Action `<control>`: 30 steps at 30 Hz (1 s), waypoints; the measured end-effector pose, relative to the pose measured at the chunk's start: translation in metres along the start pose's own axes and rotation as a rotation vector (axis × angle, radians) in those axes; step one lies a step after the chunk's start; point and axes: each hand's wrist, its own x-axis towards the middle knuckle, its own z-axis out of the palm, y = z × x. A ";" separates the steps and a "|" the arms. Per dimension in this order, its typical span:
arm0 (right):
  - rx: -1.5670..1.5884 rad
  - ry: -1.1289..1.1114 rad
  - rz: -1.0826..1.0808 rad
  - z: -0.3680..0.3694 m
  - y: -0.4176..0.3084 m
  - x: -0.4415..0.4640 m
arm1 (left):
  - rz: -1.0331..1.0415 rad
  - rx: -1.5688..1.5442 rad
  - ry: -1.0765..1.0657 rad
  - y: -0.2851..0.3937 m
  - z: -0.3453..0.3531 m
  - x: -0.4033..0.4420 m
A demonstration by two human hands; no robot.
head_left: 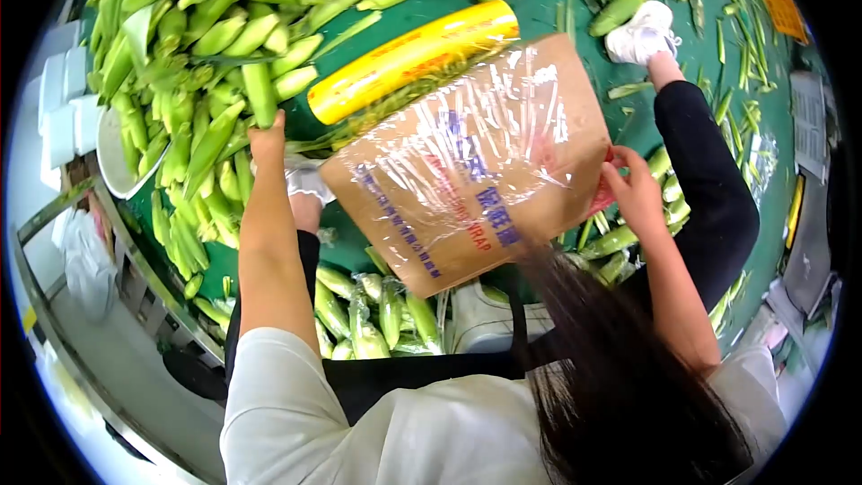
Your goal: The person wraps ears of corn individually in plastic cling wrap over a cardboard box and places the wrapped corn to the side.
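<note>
Green-husked and slender, a corn ear [259, 94] sits clamped by its near end in my left fingers [260, 136], likely for control; a film-covered brown cardboard box [485, 153] lies between them and my right fingers [626, 160], whose closure I can't tell.

It's bright in here; white glare streaks the plastic [530, 99] over the box [386, 171], and the yellow roll [413, 61] shines. The hair [620, 377] blurs softly. Toward the edges the metal rail [56, 325] bows and corners go black.
</note>
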 end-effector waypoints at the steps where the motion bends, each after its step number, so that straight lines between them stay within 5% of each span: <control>1: 0.048 -0.053 0.041 0.008 0.015 0.000 | -0.030 -0.096 0.009 0.013 0.007 -0.008; 2: 0.104 -0.110 0.079 0.017 0.025 0.002 | -0.060 -0.187 0.026 0.028 0.009 -0.019; 4: -0.037 -0.106 0.016 0.022 -0.001 -0.005 | -0.441 -0.887 -0.280 0.069 -0.020 -0.068; 6: -0.309 -0.002 -0.173 0.025 -0.029 -0.016 | -0.432 -1.251 -0.254 0.113 -0.060 -0.146; 10: -0.244 -0.078 -0.365 0.052 -0.016 -0.011 | 0.513 -0.908 0.045 0.133 -0.098 -0.226; 11: -0.233 -0.101 -0.342 0.050 -0.018 -0.013 | 0.677 -0.689 -0.045 0.128 -0.110 -0.236; 15: -0.200 0.009 -0.282 0.020 -0.003 -0.027 | 0.966 0.120 -0.463 0.099 -0.110 -0.271; 19: 0.033 0.151 -0.462 -0.009 -0.052 -0.026 | 1.425 0.237 -0.559 0.104 -0.112 -0.283; 22: 0.200 0.087 -0.857 0.036 -0.100 -0.015 | 1.473 0.327 -0.603 0.121 -0.104 -0.307; 24: 0.238 0.079 -0.971 0.052 -0.127 -0.030 | 1.332 0.387 -0.629 0.128 -0.109 -0.327; 25: 0.262 0.119 -0.788 0.050 -0.124 -0.035 | 1.258 0.413 -0.651 0.124 -0.114 -0.335; 28: 0.497 0.156 -0.417 0.028 -0.085 -0.019 | 1.457 0.103 -0.616 0.087 -0.136 -0.313; 30: 0.113 0.177 -0.453 0.005 -0.050 -0.024 | 1.616 0.044 -0.685 0.069 -0.158 -0.293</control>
